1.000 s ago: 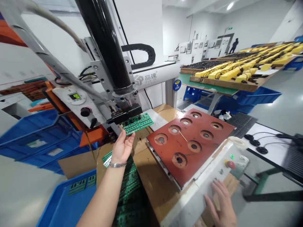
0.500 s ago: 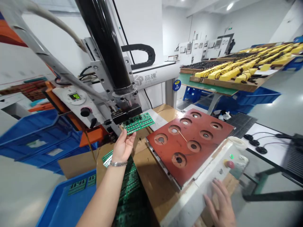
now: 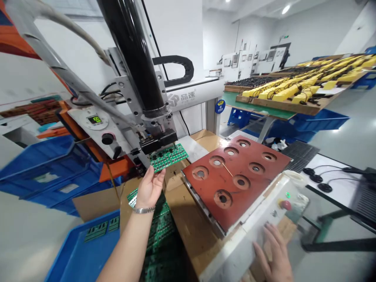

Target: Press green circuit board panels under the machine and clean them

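Note:
My left hand point(image 3: 150, 187) holds a green circuit board point(image 3: 170, 158) by its near left edge, palm up, just under the black head point(image 3: 158, 141) of the machine. The board is tilted, and small components stand in rows on it. My right hand point(image 3: 274, 250) rests with fingers apart on the white front panel of the machine point(image 3: 249, 237), holding nothing. Between the hands lies a red plate point(image 3: 226, 211) with several round recesses and a thin stick point(image 3: 227, 169) across it.
More green boards point(image 3: 161, 223) lie stacked below my left forearm. A blue bin point(image 3: 73, 258) with boards stands at the lower left, more blue bins point(image 3: 32, 168) behind it. A red button point(image 3: 285, 205) is on the panel. A person point(image 3: 284, 59) stands far back.
My left hand and the circuit board have shifted slightly left, and the board has turned a little. My right hand stays in place. The distant person has moved slightly.

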The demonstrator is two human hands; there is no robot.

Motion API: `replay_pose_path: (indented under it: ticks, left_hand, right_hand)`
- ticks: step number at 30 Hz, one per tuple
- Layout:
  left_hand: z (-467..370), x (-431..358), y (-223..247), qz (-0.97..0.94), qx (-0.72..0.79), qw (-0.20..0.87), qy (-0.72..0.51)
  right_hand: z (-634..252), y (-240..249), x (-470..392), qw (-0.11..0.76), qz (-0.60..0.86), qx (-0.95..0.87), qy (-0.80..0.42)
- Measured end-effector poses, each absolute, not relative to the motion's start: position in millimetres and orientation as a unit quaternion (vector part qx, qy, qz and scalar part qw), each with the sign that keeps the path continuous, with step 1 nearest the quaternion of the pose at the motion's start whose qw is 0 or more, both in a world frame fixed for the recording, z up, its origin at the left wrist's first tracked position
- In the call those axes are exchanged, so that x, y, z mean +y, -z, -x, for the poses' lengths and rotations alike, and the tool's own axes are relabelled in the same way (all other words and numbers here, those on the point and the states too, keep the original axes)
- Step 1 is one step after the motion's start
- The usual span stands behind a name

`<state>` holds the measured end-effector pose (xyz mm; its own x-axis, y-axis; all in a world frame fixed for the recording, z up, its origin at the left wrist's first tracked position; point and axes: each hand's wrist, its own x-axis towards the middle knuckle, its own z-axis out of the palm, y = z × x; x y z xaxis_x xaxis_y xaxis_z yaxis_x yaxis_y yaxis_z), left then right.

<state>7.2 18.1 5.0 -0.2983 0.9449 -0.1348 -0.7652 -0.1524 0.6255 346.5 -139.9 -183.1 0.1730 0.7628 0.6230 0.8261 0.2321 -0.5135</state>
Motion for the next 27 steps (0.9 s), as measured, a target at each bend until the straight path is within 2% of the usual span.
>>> replay_pose_path:
  ticks: [27]
  left_hand:
    - [-7.3,9.9,-7.3,-0.165,0.317,0.566,-0.743]
  right_hand:
    - [-349.1,192.8,-139.2,0.461,0.608,-0.645,0.035]
